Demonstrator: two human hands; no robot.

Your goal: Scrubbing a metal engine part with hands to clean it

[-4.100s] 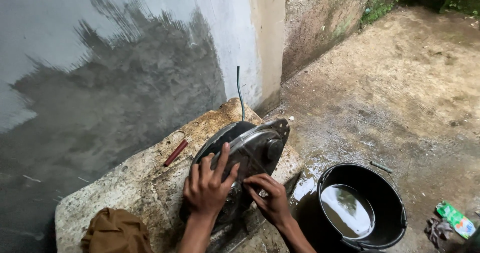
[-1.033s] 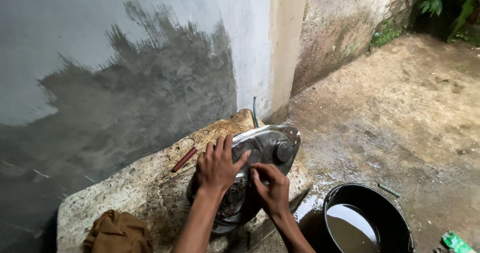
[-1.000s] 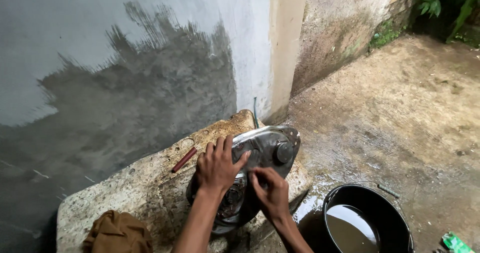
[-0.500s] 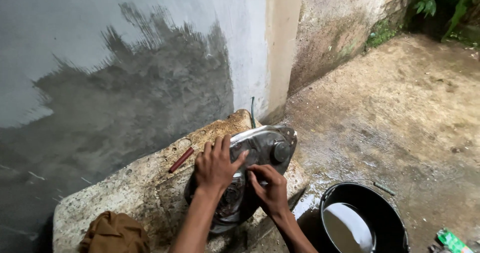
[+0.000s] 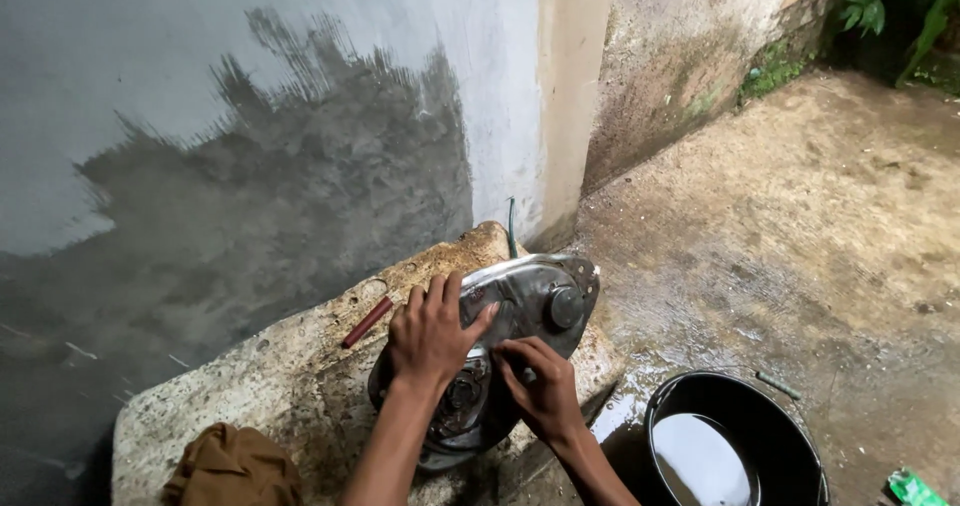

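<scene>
metal cover: lies on stone slab
left hand: spread flat on it
right hand: fingers pinched against it

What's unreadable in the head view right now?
- Whatever the right hand pinches: its fingers cover it.
- Metal cover lower part: both hands hide it.
- Black bucket: cut off by the bottom edge.
- Green packet: cut off at the corner.

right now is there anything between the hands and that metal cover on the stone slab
Nothing visible. The left hand lies flat on the grey oval metal cover, and the right hand presses its fingertips against its lower edge. The red stick lies apart on the slab.
</scene>
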